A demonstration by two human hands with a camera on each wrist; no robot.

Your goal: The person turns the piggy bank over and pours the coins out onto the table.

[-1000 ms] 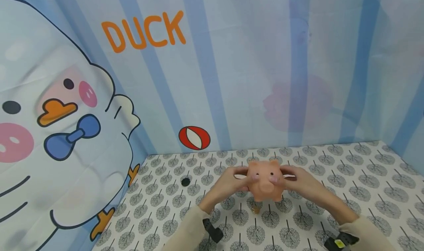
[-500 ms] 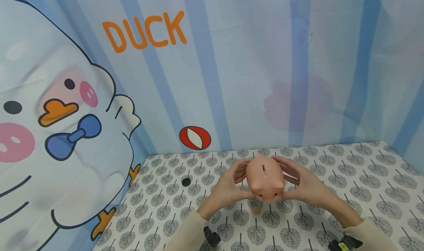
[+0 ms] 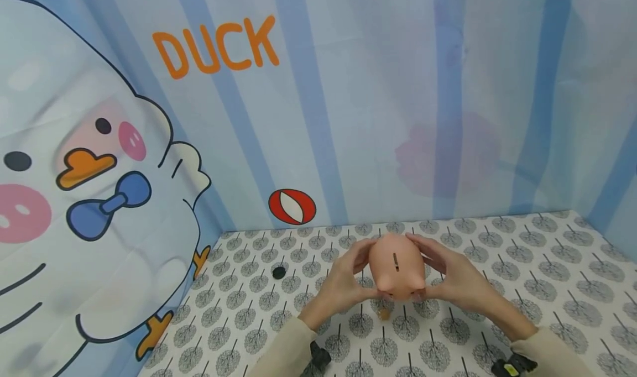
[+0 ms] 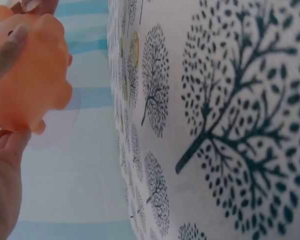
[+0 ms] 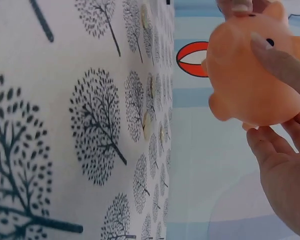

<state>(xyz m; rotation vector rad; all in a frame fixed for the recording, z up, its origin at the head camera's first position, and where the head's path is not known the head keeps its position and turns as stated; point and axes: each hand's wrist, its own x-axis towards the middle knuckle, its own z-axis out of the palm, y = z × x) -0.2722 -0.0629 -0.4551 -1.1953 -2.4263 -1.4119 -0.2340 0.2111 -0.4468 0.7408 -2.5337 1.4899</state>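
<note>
Left hand (image 3: pixel 342 280) and right hand (image 3: pixel 460 280) clamp a piggy bank (image 3: pixel 385 263) above the table (image 3: pixel 239 321), inside its edges — likely pointing the slot (image 3: pixel 396 262) up.

Left fingers (image 4: pixel 12 145) gripping orange pig (image 4: pixel 37 80), tree-print cloth (image 4: pixel 180 195), blue-striped backdrop (image 4: pixel 70 185) behind

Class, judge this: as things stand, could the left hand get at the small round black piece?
Probably yes: no object shows between the left hand and the small round black piece. But first that hand would likely have to release the piggy bank.
</note>
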